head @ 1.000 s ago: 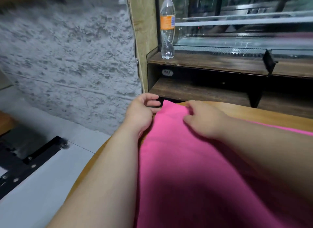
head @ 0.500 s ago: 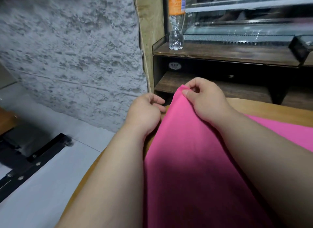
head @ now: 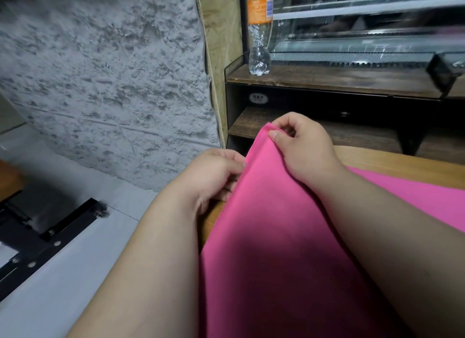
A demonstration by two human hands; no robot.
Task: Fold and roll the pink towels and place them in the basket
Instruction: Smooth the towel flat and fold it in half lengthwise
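– Your left hand sits at the left edge of the pink towel, fingers curled, with the tips tucked just under the cloth.

– Is it gripping the towel?

– I cannot tell. Your fingers touch the edge, but the cloth hides whether they pinch it.

– And the towel itself?

– It lies between your forearms and runs from the bottom of the view up to its far corner. That corner is raised off the bench. More pink cloth lies flat on the bench on the far side of your right arm.

– What about my right hand?

– Your right hand is closed on that raised corner. The thumb lies on top of the cloth with the fingers curled behind it, so the corner is pinched between them.

– What stands behind all that?

– A rough grey wall is on the left. To the right of it a clear bottle with an orange label stands upright on the top board of a dark wooden shelf. The shelf is just beyond the bench's far edge, well apart from the towel.
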